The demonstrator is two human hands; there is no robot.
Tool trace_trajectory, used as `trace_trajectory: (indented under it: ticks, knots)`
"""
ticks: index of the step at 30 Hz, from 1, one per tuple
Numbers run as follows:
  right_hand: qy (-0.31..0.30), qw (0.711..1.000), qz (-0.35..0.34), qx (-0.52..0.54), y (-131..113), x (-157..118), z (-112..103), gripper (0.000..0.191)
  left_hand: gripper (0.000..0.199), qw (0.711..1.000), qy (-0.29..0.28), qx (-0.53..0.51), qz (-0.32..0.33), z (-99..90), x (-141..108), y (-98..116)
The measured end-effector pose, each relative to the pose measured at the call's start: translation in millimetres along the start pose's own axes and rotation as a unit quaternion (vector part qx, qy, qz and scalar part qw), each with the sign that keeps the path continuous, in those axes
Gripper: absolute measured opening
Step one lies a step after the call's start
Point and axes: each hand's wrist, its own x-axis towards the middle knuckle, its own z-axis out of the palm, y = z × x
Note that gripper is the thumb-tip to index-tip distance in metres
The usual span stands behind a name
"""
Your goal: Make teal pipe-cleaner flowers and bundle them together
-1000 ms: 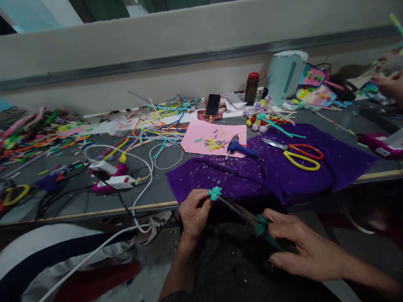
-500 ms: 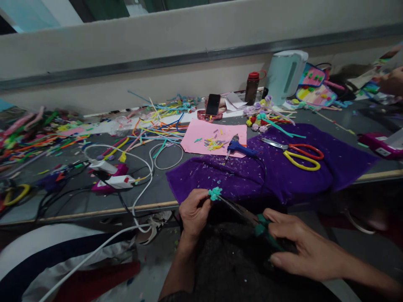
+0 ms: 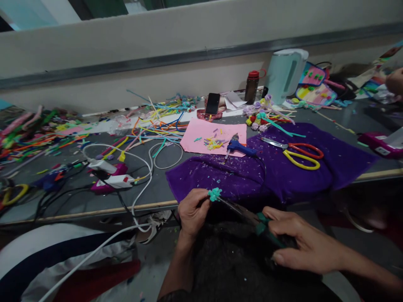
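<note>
My left hand (image 3: 194, 212) pinches a small turquoise pipe-cleaner flower (image 3: 215, 194) between thumb and fingers, just past the table's front edge. The long-nose pliers (image 3: 241, 212), with green handles, point left from my right hand (image 3: 302, 241), which is wrapped round those handles. The tips of the pliers are at the flower's right side; whether they grip it I cannot tell. Behind the flower a purple cloth (image 3: 201, 176) covers part of the table. On it lie a blue glue gun (image 3: 241, 147) and scissors (image 3: 289, 151) with red and yellow handles.
Pink paper (image 3: 197, 136) carries short cut pieces. Pipe cleaners (image 3: 151, 130) spread across the left. White cable (image 3: 149, 180) loops over the front edge by a power strip (image 3: 116, 181). A phone (image 3: 213, 103), bottle (image 3: 252, 88) and kettle (image 3: 287, 75) stand at the back. Another person's hand (image 3: 395, 82) is far right.
My two hands, the pliers and the flower stay almost in place. The other person's hand at the far right has shifted slightly.
</note>
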Motion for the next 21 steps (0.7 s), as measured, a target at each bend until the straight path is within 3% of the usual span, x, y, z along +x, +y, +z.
trace_trajectory:
  ticks: [9,21]
  knots:
    - [-0.004,1.000,0.006,-0.028,-2.0,-0.4,-0.5,0.025,0.019,0.994,0.036,0.078,0.066,-0.4,-2.2,-1.8]
    - [-0.001,0.995,0.025,-0.096,-3.1,-7.7,2.7,0.020,0.022,0.993,0.063,0.063,0.083,2.5,-3.3,-2.6]
